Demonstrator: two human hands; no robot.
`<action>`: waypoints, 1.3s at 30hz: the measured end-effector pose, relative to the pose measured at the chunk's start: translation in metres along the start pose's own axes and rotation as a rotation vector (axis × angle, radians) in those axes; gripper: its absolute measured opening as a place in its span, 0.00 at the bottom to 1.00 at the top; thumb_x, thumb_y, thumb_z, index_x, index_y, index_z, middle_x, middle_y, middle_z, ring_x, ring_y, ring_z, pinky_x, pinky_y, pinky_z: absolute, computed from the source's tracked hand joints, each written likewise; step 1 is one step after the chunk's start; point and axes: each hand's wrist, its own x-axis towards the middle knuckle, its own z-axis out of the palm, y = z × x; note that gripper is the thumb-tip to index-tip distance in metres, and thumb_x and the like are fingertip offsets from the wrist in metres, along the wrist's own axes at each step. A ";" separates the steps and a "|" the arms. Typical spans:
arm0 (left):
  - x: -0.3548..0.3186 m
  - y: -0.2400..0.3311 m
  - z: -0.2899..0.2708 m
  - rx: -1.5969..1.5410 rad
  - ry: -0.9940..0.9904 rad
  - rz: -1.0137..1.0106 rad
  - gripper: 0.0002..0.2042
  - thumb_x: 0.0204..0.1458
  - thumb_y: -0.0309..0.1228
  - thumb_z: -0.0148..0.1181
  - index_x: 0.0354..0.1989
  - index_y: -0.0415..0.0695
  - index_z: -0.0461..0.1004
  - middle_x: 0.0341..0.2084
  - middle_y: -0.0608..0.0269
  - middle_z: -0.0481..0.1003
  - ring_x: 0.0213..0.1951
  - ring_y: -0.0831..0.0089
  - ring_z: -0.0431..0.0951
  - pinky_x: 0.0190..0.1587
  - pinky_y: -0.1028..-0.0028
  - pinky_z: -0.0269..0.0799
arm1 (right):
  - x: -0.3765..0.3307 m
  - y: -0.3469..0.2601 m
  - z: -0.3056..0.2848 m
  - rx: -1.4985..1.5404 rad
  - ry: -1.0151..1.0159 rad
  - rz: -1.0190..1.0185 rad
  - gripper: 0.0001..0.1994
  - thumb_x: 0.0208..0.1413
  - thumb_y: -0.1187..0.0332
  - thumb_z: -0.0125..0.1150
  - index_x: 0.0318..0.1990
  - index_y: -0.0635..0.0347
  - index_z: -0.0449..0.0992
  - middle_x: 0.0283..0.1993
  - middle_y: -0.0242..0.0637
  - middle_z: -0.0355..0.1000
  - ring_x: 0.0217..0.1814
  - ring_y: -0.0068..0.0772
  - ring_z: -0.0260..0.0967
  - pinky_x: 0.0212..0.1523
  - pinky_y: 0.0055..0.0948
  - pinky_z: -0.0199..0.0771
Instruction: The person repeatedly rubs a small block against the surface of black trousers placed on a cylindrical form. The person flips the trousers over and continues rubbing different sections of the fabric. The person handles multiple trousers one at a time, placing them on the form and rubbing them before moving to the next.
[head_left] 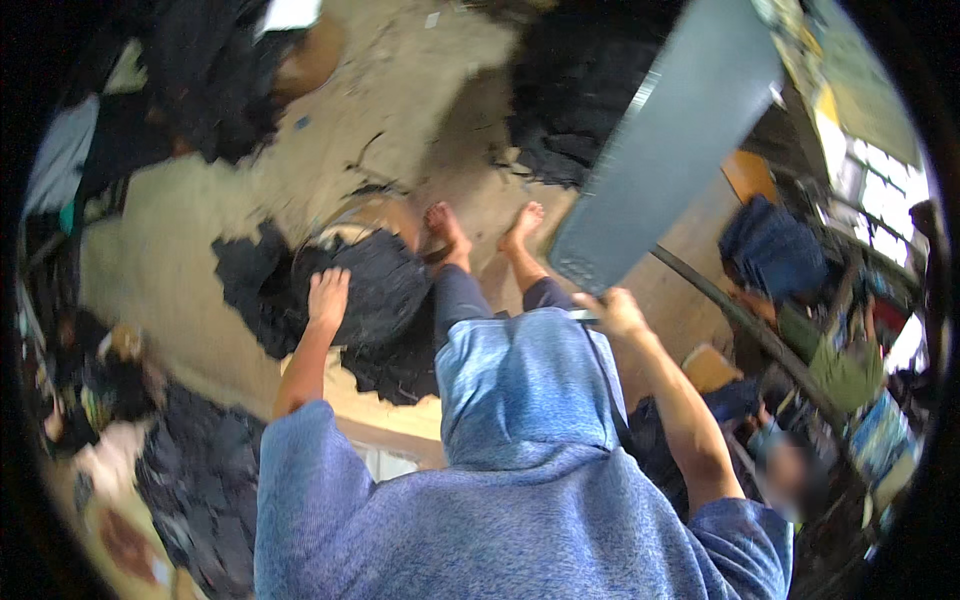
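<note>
My left hand (328, 298) lies with its fingers stretched out on a heap of black cloth pieces (385, 285). The heap is draped over a round stool (385, 215), whose brown top edge shows at the far side. My right hand (617, 312) is closed at the near end of a long grey table (670, 150). A small pale, flat piece (583, 315) shows at its fingers; I cannot make out what it is. A dark strap (612, 395) runs down along my blue shirt from near that hand.
More black cloth (580, 90) lies on the floor beside the table, and another pile (200, 480) sits at the lower left. Dark cloth (215, 80) hangs at the upper left. To the right are a rail (740, 315), folded dark-blue fabric (772, 245) and another person (790, 470).
</note>
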 end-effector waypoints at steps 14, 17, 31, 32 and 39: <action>-0.060 0.082 -0.276 -0.186 -0.350 0.459 0.15 0.58 0.38 0.74 0.48 0.46 0.78 0.27 0.44 0.82 0.38 0.39 0.84 0.46 0.49 0.78 | -0.027 -0.216 0.114 -0.663 0.159 -1.583 0.28 0.59 0.33 0.64 0.44 0.47 0.93 0.74 0.43 0.70 0.83 0.50 0.55 0.85 0.59 0.43; -0.036 0.090 -0.359 -0.152 -0.221 0.507 0.16 0.56 0.41 0.76 0.42 0.46 0.77 0.23 0.46 0.81 0.35 0.40 0.83 0.47 0.50 0.76 | -0.039 -0.215 0.086 -0.411 0.195 -1.563 0.29 0.61 0.32 0.62 0.40 0.49 0.92 0.62 0.43 0.77 0.73 0.50 0.69 0.85 0.60 0.46; 0.257 0.231 -0.574 -0.053 0.617 0.779 0.28 0.41 0.38 0.83 0.51 0.45 0.77 0.46 0.54 0.76 0.54 0.49 0.76 0.63 0.51 0.68 | -0.053 -0.017 -0.278 0.133 0.674 -0.974 0.37 0.65 0.30 0.61 0.40 0.64 0.89 0.40 0.54 0.84 0.45 0.60 0.84 0.49 0.53 0.83; 0.268 0.243 -0.587 -0.006 0.792 0.717 0.29 0.41 0.37 0.83 0.53 0.45 0.77 0.48 0.53 0.77 0.54 0.49 0.76 0.62 0.51 0.69 | -0.043 -0.019 -0.314 0.035 0.688 -0.884 0.37 0.65 0.30 0.61 0.41 0.64 0.89 0.40 0.55 0.85 0.44 0.61 0.84 0.49 0.53 0.84; 0.241 0.316 -0.578 -0.195 0.580 0.284 0.15 0.60 0.43 0.73 0.45 0.44 0.83 0.41 0.54 0.85 0.48 0.51 0.84 0.52 0.54 0.78 | -0.027 -0.011 -0.378 0.274 1.066 -0.921 0.29 0.69 0.40 0.64 0.47 0.63 0.89 0.49 0.45 0.85 0.50 0.50 0.81 0.53 0.43 0.80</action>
